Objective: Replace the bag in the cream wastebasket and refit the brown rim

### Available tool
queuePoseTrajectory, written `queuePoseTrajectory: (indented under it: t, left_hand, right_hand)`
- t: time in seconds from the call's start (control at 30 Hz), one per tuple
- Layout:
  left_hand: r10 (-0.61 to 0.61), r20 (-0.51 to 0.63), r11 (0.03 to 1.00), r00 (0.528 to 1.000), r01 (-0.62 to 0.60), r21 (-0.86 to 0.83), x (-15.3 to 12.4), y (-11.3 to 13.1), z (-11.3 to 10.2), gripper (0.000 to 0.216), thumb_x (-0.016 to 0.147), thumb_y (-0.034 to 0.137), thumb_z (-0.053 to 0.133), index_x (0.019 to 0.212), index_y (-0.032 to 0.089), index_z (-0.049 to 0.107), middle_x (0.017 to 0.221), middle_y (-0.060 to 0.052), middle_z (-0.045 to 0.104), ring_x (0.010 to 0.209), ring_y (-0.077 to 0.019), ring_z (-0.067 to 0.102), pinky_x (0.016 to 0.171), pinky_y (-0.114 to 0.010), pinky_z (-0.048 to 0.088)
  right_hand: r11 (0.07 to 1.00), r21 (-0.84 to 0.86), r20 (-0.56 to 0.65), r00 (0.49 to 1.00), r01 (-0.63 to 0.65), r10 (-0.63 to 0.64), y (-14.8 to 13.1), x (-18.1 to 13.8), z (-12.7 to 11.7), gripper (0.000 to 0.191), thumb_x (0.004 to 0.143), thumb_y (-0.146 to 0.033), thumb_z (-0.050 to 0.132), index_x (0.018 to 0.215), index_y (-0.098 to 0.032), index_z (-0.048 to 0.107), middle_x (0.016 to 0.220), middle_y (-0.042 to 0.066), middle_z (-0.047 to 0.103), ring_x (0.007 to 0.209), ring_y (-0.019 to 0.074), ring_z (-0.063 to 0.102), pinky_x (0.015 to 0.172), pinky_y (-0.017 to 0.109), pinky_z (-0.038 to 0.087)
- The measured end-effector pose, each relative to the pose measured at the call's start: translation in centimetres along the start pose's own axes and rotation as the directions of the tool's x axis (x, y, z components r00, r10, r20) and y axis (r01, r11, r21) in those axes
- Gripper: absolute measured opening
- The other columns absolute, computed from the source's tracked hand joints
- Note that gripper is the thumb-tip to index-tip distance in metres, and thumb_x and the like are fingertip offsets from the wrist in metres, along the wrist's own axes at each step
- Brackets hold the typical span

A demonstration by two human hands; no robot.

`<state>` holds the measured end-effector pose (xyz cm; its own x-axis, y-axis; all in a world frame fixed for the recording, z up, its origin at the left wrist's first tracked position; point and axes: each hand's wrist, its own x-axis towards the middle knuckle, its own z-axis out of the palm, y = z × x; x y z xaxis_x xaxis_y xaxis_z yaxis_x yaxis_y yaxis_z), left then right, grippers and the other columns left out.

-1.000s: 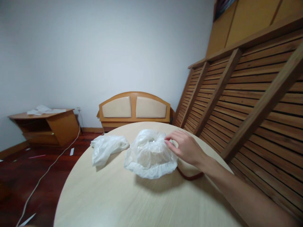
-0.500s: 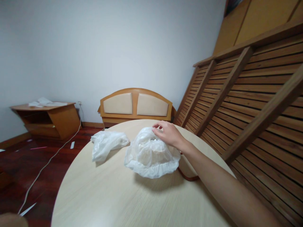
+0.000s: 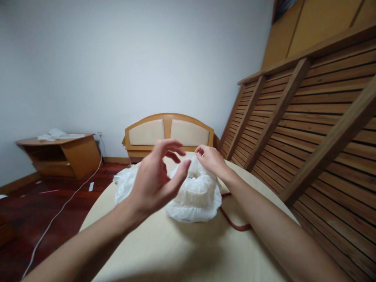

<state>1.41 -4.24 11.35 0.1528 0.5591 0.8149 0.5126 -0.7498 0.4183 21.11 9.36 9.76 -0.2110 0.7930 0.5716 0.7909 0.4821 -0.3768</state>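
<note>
On the round table, a white, thin, crinkled plastic bag [image 3: 195,197] is bunched around something pale, with an opening at its top. What lies inside is mostly hidden. My right hand [image 3: 210,159] pinches the bag's upper right edge between thumb and fingers. Over the bag's left side hovers my left hand [image 3: 160,178], thumb and fingers apart and curved, holding nothing. A brown strap or cord [image 3: 235,225] loops out on the right, partly behind my right forearm. A second white plastic bag [image 3: 123,184] lies crumpled at the left, partly covered by my left hand.
The pale round table [image 3: 152,250] fills the lower middle. Behind it stands a padded headboard [image 3: 169,127]. Wooden slats [image 3: 293,129] lean along the right. A low cabinet [image 3: 79,156] with white papers stands at the left. A white cable [image 3: 66,203] crosses the dark floor.
My left hand has come in from the lower left to above the bag. My right hand has pulled up the bag's edge, and the opening shows more.
</note>
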Motion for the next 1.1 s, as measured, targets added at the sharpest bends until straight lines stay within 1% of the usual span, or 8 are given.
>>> queuePoseTrajectory:
  t: [0.07,0.17,0.3,0.43,0.63,0.8,0.93,1.1]
  left_hand:
    - [-0.119,0.138,0.988,0.983,0.103,0.114,0.7,-2.6,1.6,0.052,0.083,0.039,0.072,0.128,0.019,0.055,0.122,-0.012,0.065,0.098,-0.0235,0.066,0.077,-0.032,0.055]
    - [-0.312,0.325,0.947,0.893,0.263,0.186,1.5,-7.3,3.6,0.053,0.079,0.04,0.072,0.125,0.017,0.058,0.109,-0.011,0.07,0.089,-0.0247,0.068,0.077,-0.035,0.053]
    - [-0.362,0.278,0.932,0.889,0.353,0.084,2.4,-10.9,4.8,0.028,0.08,0.024,0.064,0.107,0.015,0.065,0.093,-0.008,0.072,0.079,-0.0194,0.066,0.071,-0.029,0.05]
    - [-0.431,0.236,0.886,0.871,0.458,-0.07,2.8,-12.4,5.4,0.024,0.078,0.022,0.063,0.1,0.014,0.064,0.098,-0.01,0.072,0.076,-0.0172,0.066,0.066,-0.026,0.049]
    - [-0.535,0.507,0.765,0.676,0.643,-0.05,0.8,-15.5,6.7,0.048,0.051,0.023,0.083,0.094,0.013,0.063,0.085,-0.008,0.072,0.078,-0.0244,0.068,0.063,-0.028,0.05]
    - [-0.605,0.305,0.747,0.736,0.657,-0.105,1.2,-15.0,6.0,0.04,0.073,0.036,0.067,0.105,0.013,0.06,0.098,-0.01,0.07,0.081,-0.0214,0.066,0.066,-0.028,0.049]
    - [-0.479,0.42,0.781,0.771,0.592,-0.197,2.3,-14.1,6.0,0.041,0.082,0.046,0.064,0.11,0.016,0.063,0.103,-0.009,0.07,0.09,-0.0212,0.066,0.073,-0.028,0.05]
    - [-0.48,0.378,0.782,0.791,0.582,-0.224,2.8,-13.7,7.4,0.038,0.077,0.044,0.073,0.097,0.014,0.065,0.095,-0.011,0.071,0.09,-0.0238,0.067,0.078,-0.032,0.051]
  right_hand:
    - [1.0,0.008,0.021,1.0,0.014,-0.014,0.4,-0.1,0.2,0.02,0.091,-0.019,0.056,0.104,-0.019,0.071,0.101,0.008,0.075,0.093,0.0199,0.068,0.081,0.029,0.048]
    - [0.987,0.15,0.154,0.984,0.063,-0.087,0.8,-0.7,0.6,0.029,0.091,-0.029,0.061,0.116,-0.016,0.066,0.109,0.011,0.073,0.095,0.0199,0.068,0.082,0.029,0.049]
    - [0.986,0.101,0.296,0.942,0.133,-0.158,1.2,-1.2,0.7,0.022,0.086,-0.034,0.067,0.097,-0.016,0.072,0.097,0.01,0.075,0.087,0.0227,0.068,0.075,0.029,0.047]
    - [0.999,0.046,0.217,0.976,-0.009,-0.001,2.2,-0.6,1.2,0.021,0.092,-0.028,0.056,0.082,-0.017,0.071,0.086,0.008,0.075,0.082,0.0204,0.066,0.07,0.027,0.043]
    - [0.982,0.063,0.268,0.951,-0.178,0.155,5.2,0.8,3.1,0.011,0.079,-0.021,0.071,0.088,-0.014,0.073,0.077,0.005,0.073,0.069,0.0166,0.065,0.061,0.024,0.044]
    - [0.971,0.191,0.303,0.949,-0.145,0.082,5.5,1.0,2.2,0.022,0.085,-0.022,0.064,0.103,-0.013,0.073,0.094,0.008,0.076,0.08,0.0173,0.069,0.068,0.024,0.051]
    - [0.93,0.368,0.361,0.92,0.011,-0.154,4.0,0.7,1.7,0.031,0.091,-0.034,0.063,0.116,-0.018,0.071,0.117,0.007,0.073,0.103,0.0198,0.067,0.088,0.028,0.051]
    - [0.942,0.336,0.4,0.904,0.01,-0.153,2.8,-0.1,2.7,0.03,0.093,-0.039,0.058,0.094,-0.015,0.075,0.087,0.006,0.075,0.078,0.0192,0.066,0.069,0.026,0.047]
